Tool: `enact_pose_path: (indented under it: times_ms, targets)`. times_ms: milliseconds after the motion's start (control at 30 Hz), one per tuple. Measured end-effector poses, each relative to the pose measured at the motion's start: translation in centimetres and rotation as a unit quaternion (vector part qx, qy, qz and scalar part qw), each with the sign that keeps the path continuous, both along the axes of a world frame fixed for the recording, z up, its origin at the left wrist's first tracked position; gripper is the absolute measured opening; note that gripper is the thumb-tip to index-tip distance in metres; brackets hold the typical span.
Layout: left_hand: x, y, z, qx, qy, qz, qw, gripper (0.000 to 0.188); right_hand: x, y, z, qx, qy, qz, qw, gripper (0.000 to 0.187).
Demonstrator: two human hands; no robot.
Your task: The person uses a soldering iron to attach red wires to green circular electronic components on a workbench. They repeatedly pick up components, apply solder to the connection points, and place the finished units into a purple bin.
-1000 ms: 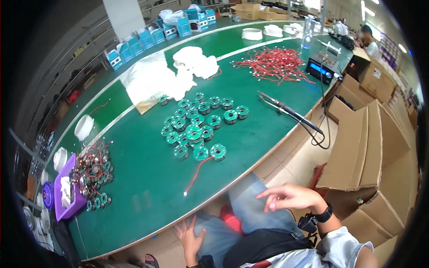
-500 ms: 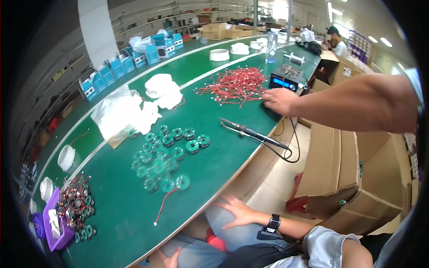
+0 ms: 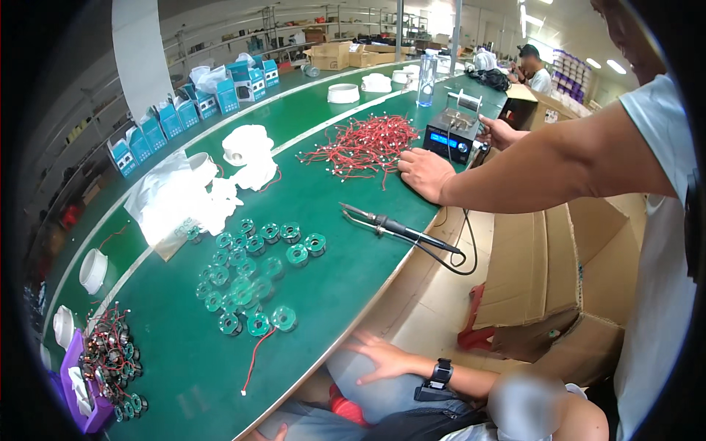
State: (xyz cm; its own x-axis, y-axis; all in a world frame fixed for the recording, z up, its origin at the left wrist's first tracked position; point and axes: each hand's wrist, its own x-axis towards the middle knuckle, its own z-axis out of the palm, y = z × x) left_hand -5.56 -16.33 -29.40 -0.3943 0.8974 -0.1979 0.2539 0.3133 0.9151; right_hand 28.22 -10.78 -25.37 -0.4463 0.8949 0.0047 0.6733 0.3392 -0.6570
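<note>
My right hand (image 3: 385, 359), with a dark watch (image 3: 441, 373) on its wrist, lies on my thigh with fingers spread and nothing held. At the lower edge only part of my left hand (image 3: 275, 434) shows, resting open on my other leg. A soldering iron (image 3: 401, 228) lies on the green table (image 3: 331, 294) by its front edge. Left of it sit several round green-topped coils (image 3: 284, 318), one trailing a red wire (image 3: 252, 360). Another person's hand (image 3: 426, 175) lies beside the soldering station (image 3: 448, 140); that person's second hand (image 3: 501, 134) touches its right side.
A heap of red wires (image 3: 368, 143) lies near the station. White rings (image 3: 93, 270) and a plastic bag (image 3: 165, 198) stand farther back, with blue boxes (image 3: 169, 123) behind. A purple tray (image 3: 76, 382) with wired coils is far left. Cardboard boxes (image 3: 515, 272) stand at right.
The view has shifted, so the table appears farther left. The other person has leaned in, and a second hand now shows at the soldering station. My right hand stays on my thigh.
</note>
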Motion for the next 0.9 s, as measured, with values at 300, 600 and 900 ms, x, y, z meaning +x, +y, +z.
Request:
enact_pose_path:
  times_ms: [300,600,900]
  targets:
    - [0.3,1.4,-0.1,-0.031,-0.012,0.006,0.999,0.089,0.4,0.5,-0.7,-0.003,0.030,-0.013,0.999,0.086]
    - [0.5,2.5,-0.1,-0.048,-0.016,0.006,0.999,0.087,0.5,1.1,-1.5,-0.035,0.055,-0.032,0.997,0.088]
    - [0.6,2.7,0.1,-0.057,-0.015,0.006,0.998,0.085,0.8,1.1,-0.3,-0.071,0.047,-0.046,0.995,0.086]
